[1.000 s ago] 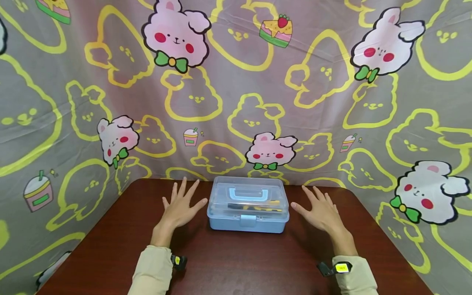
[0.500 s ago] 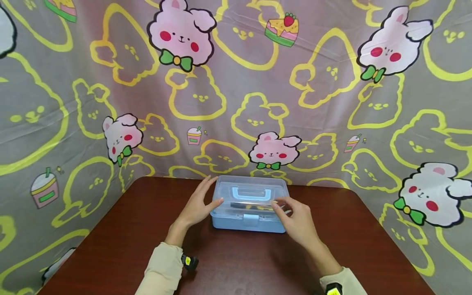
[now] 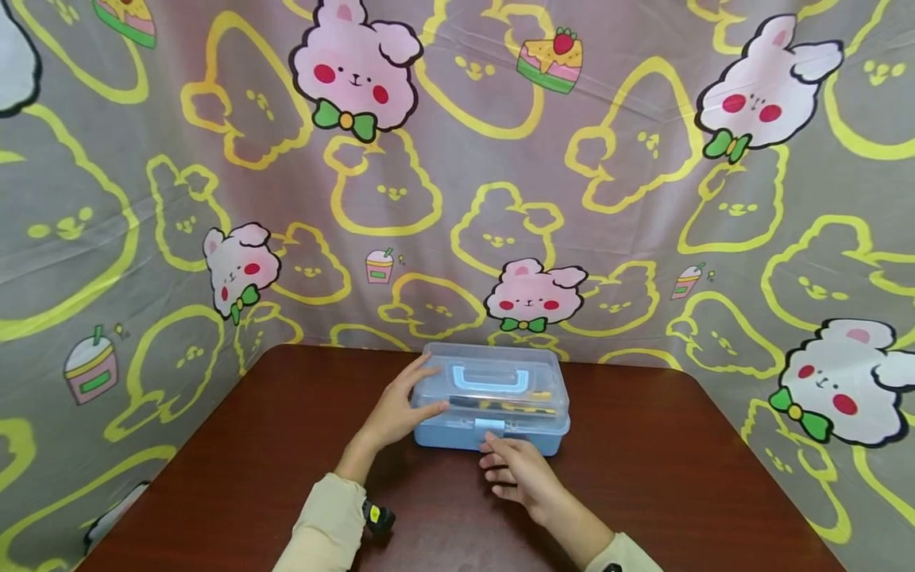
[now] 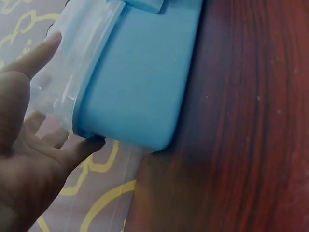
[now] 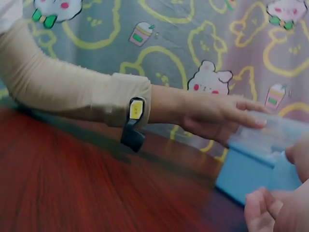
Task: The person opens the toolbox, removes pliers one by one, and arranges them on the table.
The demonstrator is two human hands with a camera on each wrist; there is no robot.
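Note:
A light blue toolbox (image 3: 457, 437) with a clear lid (image 3: 436, 389) stands on the table; its lid is down. My left hand (image 3: 393, 413) is at the box's left end. Its thumb lies over the lid's front slope, and the other fingers reach round the end near the rim, as the left wrist view shows. My right hand (image 3: 525, 477) is at the front, thumb tip right at the blue latch (image 3: 489, 425). Below the latch its other fingers are loosely bent, apart from the box. Dark and yellow items (image 3: 500, 407) show blurred through the lid.
The box rests near the back of a dark red-brown table (image 3: 322, 453). A grey curtain (image 3: 615, 214) printed with cartoon rabbits hangs behind and at both sides. A dark wrist device (image 3: 379, 516) sits at the left sleeve cuff.
Both hands have come in from beside the box. The left has moved right onto its left end; the right has moved over the lid's front, then down to the latch.

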